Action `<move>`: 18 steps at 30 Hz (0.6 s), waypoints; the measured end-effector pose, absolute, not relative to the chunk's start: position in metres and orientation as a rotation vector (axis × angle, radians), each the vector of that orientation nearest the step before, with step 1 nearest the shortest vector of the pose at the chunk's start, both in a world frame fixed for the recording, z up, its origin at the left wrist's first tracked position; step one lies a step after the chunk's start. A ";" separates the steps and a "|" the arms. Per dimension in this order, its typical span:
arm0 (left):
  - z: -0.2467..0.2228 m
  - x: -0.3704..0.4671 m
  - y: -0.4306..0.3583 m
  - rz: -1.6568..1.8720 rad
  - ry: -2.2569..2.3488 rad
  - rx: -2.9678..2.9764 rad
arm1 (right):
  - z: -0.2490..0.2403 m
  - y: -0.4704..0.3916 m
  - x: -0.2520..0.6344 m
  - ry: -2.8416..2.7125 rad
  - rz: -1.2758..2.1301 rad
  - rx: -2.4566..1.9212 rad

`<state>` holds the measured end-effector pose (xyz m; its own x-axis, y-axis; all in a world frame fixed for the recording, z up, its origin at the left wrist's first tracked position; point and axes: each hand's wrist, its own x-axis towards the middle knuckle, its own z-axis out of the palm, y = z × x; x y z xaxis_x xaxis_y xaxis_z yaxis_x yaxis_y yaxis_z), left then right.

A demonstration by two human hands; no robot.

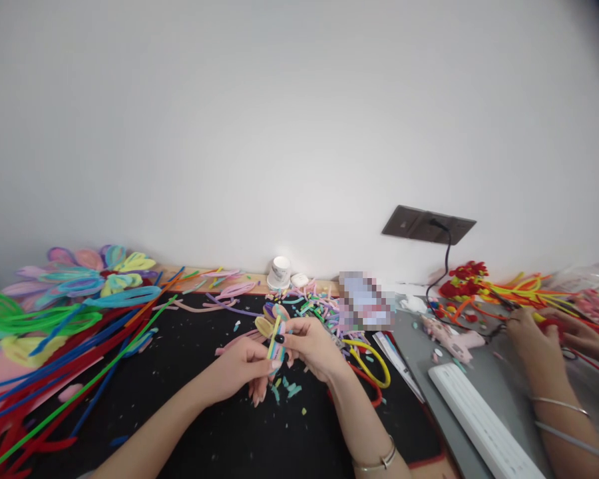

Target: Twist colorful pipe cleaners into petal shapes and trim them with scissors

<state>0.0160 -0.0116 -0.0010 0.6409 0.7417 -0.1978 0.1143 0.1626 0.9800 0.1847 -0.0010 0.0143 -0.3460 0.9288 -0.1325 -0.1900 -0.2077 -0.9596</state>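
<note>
A small pastel pipe-cleaner flower (264, 326), with yellow, pink and blue loops, is held over the black mat (219, 439). My left hand (247, 369) pinches its lower part between thumb and fingers. Closed on the same piece from the right is my right hand (309, 342), its dark-nailed thumb pressed on the fuzzy strips. Part of the flower is hidden behind my fingers. Short teal fuzz clippings (292, 389) lie on the mat just below my hands.
Long pipe cleaners (94, 372) and a pastel loop flower (94, 273) spread at the left. A paper cup (279, 273) stands by the wall. Rightward are a yellow loop (384, 372), a pink glue gun (454, 342), a white power strip (484, 419) and another person's hands (534, 339).
</note>
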 end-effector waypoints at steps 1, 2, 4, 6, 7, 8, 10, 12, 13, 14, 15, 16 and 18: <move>-0.002 0.016 -0.011 0.508 0.782 1.342 | 0.016 -0.001 0.187 -1.193 1.701 -0.992; -0.003 0.015 -0.011 0.496 0.770 1.329 | 0.017 0.000 0.188 -1.202 1.719 -1.004; -0.005 0.015 -0.011 0.471 0.759 1.320 | 0.020 0.000 0.190 -1.214 1.756 -1.043; -0.006 0.015 -0.011 0.436 0.761 1.335 | 0.023 -0.001 0.191 -1.213 1.776 -1.077; -0.006 0.015 -0.012 0.414 0.762 1.344 | 0.024 -0.001 0.192 -1.215 1.779 -1.086; -0.005 0.014 -0.012 0.388 0.761 1.349 | 0.024 -0.001 0.192 -1.220 1.779 -1.090; -0.005 0.014 -0.014 0.340 0.753 1.349 | 0.023 -0.001 0.192 -1.246 1.774 -1.083; -0.005 0.014 -0.014 0.325 0.753 1.350 | 0.020 0.001 0.193 -1.252 1.750 -1.073; -0.005 0.014 -0.014 0.338 0.761 1.353 | 0.018 0.002 0.193 -1.237 1.724 -1.069; -0.006 0.014 -0.013 0.367 0.775 1.357 | 0.016 0.003 0.193 -1.215 1.690 -1.064; -0.006 0.015 -0.011 0.410 0.795 1.360 | 0.014 0.004 0.194 -1.188 1.649 -1.061; -0.006 0.015 -0.010 0.465 0.819 1.360 | 0.013 0.005 0.194 -1.160 1.606 -1.061; -0.006 0.014 -0.005 0.598 0.877 1.368 | 0.012 0.006 0.194 -1.104 1.534 -1.068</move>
